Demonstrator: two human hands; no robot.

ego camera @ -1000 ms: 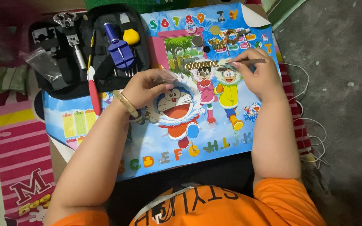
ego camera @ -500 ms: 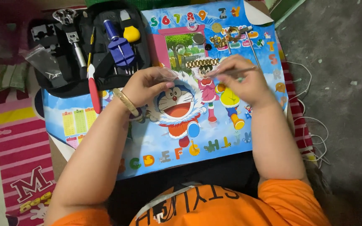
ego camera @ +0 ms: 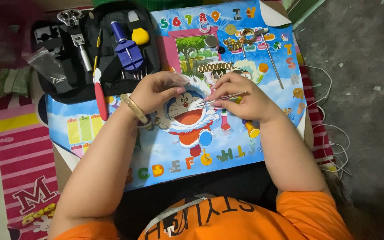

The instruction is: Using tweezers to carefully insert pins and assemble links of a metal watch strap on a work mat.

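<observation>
Now the right hand [ego camera: 245, 100], pinching thin metal tweezers [ego camera: 225, 97], has drawn in from the gold watch-band links [ego camera: 216, 67] to meet the left hand [ego camera: 156, 91], whose fingers pinch a small clear plastic bag [ego camera: 176, 80] over the colourful cartoon mat [ego camera: 227, 146].

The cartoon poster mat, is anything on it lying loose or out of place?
Yes. A metal watch band lies detached above the hands, with small round parts scattered near the cartoon poster mat's top edge, outside the open tool case.
</observation>
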